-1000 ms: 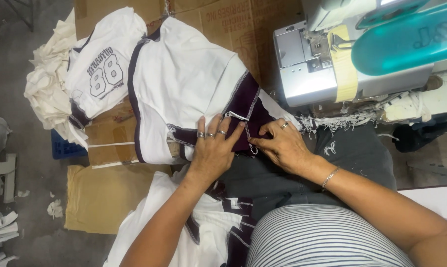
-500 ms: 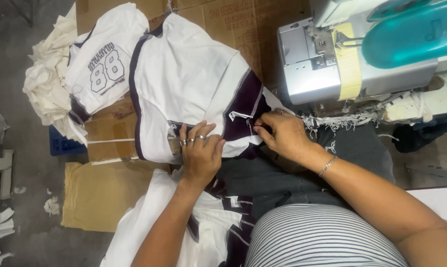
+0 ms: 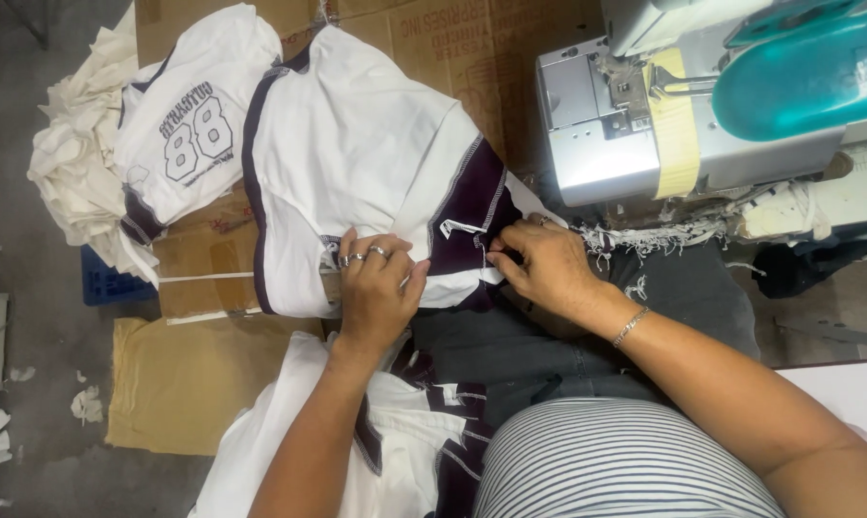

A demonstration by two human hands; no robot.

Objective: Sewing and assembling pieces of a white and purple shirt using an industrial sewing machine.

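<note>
Both hands kept a white and dark purple jersey [image 3: 356,153] spread over the lap, in front of the sewing machine [image 3: 644,115].

The left hand [image 3: 376,283] lay flat with fingers closed on the lower hem, probably to keep the cloth tight. The right hand [image 3: 539,264] pinched the dark sleeve seam near a small white label [image 3: 457,228], its grip nearly closed on the fabric, it seemed to line up the edge. A finished numbered jersey [image 3: 189,125] rested on cardboard boxes [image 3: 203,269] at the left, out of the way.

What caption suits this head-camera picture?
Both hands, left hand and right hand, press a white shirt beside a sewing machine.
</note>
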